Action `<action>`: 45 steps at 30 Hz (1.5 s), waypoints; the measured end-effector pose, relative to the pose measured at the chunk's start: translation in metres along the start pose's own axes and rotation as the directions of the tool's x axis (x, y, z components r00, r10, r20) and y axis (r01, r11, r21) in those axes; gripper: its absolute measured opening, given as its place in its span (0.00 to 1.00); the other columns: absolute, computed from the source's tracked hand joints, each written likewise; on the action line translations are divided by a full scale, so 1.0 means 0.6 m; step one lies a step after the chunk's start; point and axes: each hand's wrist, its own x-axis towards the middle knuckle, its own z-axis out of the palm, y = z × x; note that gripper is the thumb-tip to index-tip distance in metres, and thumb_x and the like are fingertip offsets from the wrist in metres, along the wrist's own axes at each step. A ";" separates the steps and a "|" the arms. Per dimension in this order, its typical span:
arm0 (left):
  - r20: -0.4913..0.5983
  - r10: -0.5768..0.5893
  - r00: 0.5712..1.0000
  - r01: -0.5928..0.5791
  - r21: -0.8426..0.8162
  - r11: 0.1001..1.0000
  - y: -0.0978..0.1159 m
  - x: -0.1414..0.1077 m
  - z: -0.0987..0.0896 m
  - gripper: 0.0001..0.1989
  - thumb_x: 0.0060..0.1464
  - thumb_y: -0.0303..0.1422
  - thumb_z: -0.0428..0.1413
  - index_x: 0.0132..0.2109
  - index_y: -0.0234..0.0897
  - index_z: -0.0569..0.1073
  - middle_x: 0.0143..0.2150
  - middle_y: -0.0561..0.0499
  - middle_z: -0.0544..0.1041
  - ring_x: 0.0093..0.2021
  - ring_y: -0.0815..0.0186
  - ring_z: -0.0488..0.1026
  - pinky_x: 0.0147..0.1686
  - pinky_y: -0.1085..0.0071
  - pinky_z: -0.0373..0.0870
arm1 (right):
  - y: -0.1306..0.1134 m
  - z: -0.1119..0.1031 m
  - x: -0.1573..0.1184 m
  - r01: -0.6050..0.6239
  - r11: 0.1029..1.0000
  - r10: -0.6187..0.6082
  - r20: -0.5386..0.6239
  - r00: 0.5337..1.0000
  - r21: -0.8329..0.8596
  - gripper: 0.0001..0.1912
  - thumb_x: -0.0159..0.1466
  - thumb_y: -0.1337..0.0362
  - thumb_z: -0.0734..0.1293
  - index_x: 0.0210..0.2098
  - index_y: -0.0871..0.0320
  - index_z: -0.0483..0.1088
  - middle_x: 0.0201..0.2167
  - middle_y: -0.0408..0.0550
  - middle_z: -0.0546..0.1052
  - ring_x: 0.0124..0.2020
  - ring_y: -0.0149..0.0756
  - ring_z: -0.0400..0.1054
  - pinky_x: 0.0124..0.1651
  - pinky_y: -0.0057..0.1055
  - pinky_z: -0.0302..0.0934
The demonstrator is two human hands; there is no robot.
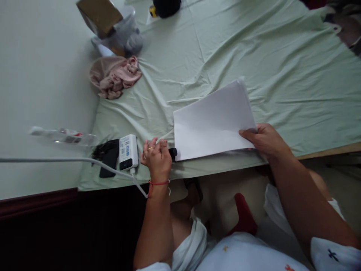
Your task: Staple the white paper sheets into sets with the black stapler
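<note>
My right hand (pixel 267 140) grips a stack of white paper sheets (pixel 213 122) by its right edge, thumb on top and fingers underneath. The stack lies slanted over the front of the cloth-covered table. My left hand (pixel 158 156), a ring on one finger and a red string at the wrist, is curled at the paper's lower left corner. From beside its thumb sticks out the end of a black object (pixel 173 153), touching or very near that corner. Most of this object is hidden by the hand, so its kind is unclear.
Left of my left hand lie a white power bank (pixel 129 152) with a cable (pixel 98 162) and a black phone (pixel 109 160). A clear bottle (pixel 70 137) lies by the wall. Further back are a pink cloth (pixel 117 77), a plastic tub (pixel 129 35) and a box (pixel 100 17).
</note>
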 end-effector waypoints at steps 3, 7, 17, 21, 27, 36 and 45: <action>0.076 0.014 0.997 -0.014 -0.005 1.000 0.004 -0.004 -0.001 0.18 0.73 0.40 0.50 0.48 0.44 0.86 0.69 0.40 0.77 0.79 0.40 0.58 0.74 0.27 0.45 | 0.001 0.002 0.001 -0.014 1.000 0.014 -0.007 1.000 0.025 0.16 0.56 0.56 0.79 0.20 0.53 0.71 0.19 0.41 0.69 0.20 0.29 0.58 0.21 0.29 0.55; 0.142 0.063 0.988 -0.067 0.018 0.998 0.003 -0.008 -0.001 0.18 0.73 0.40 0.51 0.52 0.45 0.86 0.71 0.39 0.76 0.79 0.39 0.57 0.74 0.26 0.46 | 0.009 0.003 0.005 -0.009 1.000 0.009 -0.008 1.000 0.030 0.15 0.56 0.56 0.79 0.21 0.53 0.73 0.19 0.41 0.70 0.20 0.29 0.59 0.21 0.28 0.53; 0.228 0.156 0.961 -0.193 0.150 0.970 0.030 -0.023 -0.006 0.21 0.73 0.35 0.49 0.62 0.42 0.81 0.69 0.36 0.77 0.75 0.40 0.65 0.72 0.23 0.48 | -0.002 0.012 0.003 0.011 0.997 -0.011 -0.003 1.000 0.077 0.08 0.57 0.61 0.76 0.24 0.52 0.75 0.24 0.41 0.77 0.24 0.31 0.65 0.27 0.28 0.61; 0.236 0.147 0.961 -0.194 0.190 0.963 0.037 -0.024 -0.013 0.22 0.74 0.35 0.48 0.65 0.42 0.80 0.74 0.37 0.72 0.79 0.40 0.59 0.73 0.22 0.46 | 0.003 0.010 0.006 0.035 0.991 -0.038 0.022 0.999 0.127 0.09 0.52 0.59 0.81 0.28 0.50 0.78 0.29 0.42 0.82 0.30 0.35 0.72 0.32 0.30 0.66; 0.254 0.086 0.963 -0.147 0.235 0.961 0.039 -0.015 -0.025 0.24 0.75 0.36 0.45 0.67 0.41 0.78 0.75 0.40 0.71 0.81 0.44 0.56 0.76 0.28 0.44 | 0.026 -0.012 0.017 0.062 0.987 -0.060 -0.020 0.998 0.147 0.09 0.50 0.58 0.81 0.25 0.52 0.79 0.24 0.42 0.79 0.25 0.34 0.69 0.26 0.29 0.62; -0.230 0.118 0.966 -0.136 -0.065 0.988 0.010 0.024 -0.022 0.14 0.67 0.38 0.57 0.52 0.33 0.81 0.66 0.29 0.75 0.73 0.42 0.67 0.73 0.42 0.59 | 0.024 -0.034 0.008 0.148 0.942 -0.090 -0.198 0.976 0.301 0.08 0.52 0.65 0.82 0.26 0.57 0.80 0.25 0.42 0.80 0.25 0.29 0.68 0.27 0.26 0.63; 0.089 0.055 0.995 0.046 -0.845 0.533 0.074 -0.026 0.007 0.19 0.63 0.47 0.65 0.54 0.40 0.79 0.50 0.45 0.83 0.49 0.62 0.80 0.52 0.66 0.77 | 0.016 -0.056 -0.002 0.154 0.898 -0.062 -0.227 0.972 0.411 0.18 0.38 0.64 0.86 0.26 0.58 0.80 0.25 0.43 0.80 0.24 0.31 0.71 0.27 0.28 0.67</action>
